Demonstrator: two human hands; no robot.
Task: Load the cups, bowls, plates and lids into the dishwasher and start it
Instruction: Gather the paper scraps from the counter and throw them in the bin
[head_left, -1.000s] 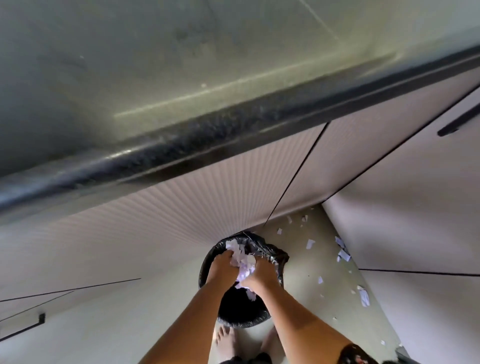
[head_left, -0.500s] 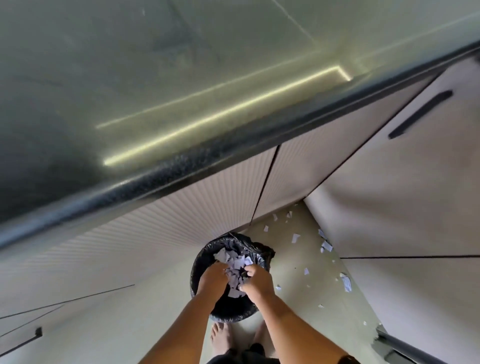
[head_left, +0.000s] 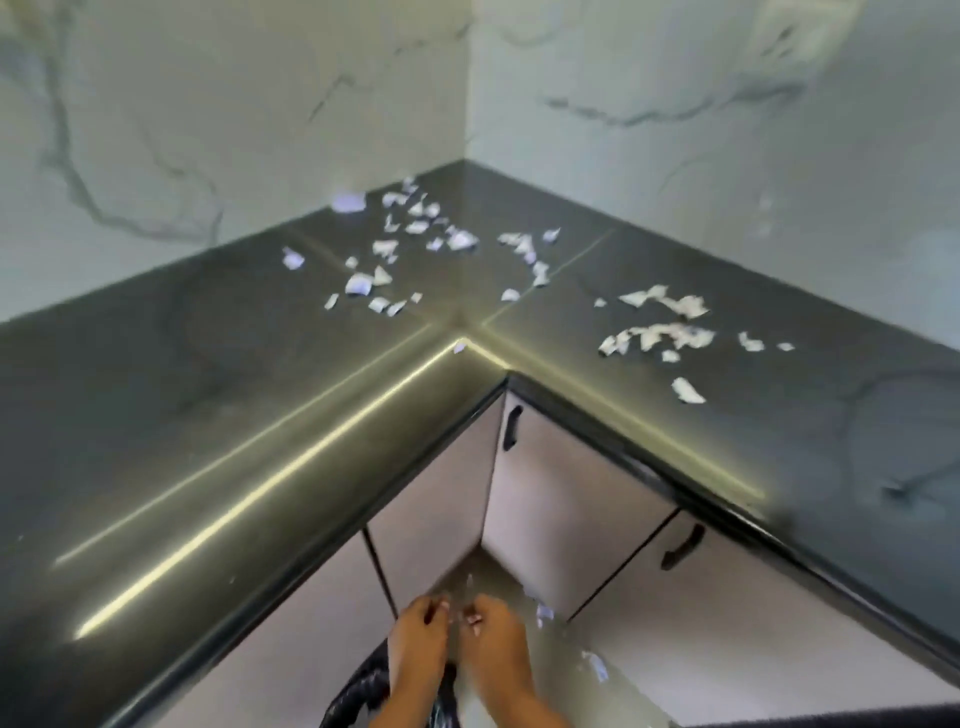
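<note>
No cup, bowl, plate, lid or dishwasher is in view. My left hand (head_left: 415, 647) and my right hand (head_left: 493, 649) hover close together low in the view, over a bin lined with a black bag (head_left: 353, 693). Their fingers are loosely bent toward each other and hold no bundle of paper. A few tiny white bits blur between the fingertips. Most of the bin is hidden under my arms.
A dark L-shaped countertop (head_left: 208, 395) fills the corner under marble-look walls. Several torn paper scraps (head_left: 395, 249) lie on it, with more scraps (head_left: 654, 332) on the right wing. Pale cabinet doors with black handles (head_left: 511, 426) stand below. Scraps (head_left: 595, 665) dot the floor.
My head has tilted up, bringing the countertop and its scraps into view. The handful of paper scraps that both hands held over the bin is gone from them.
</note>
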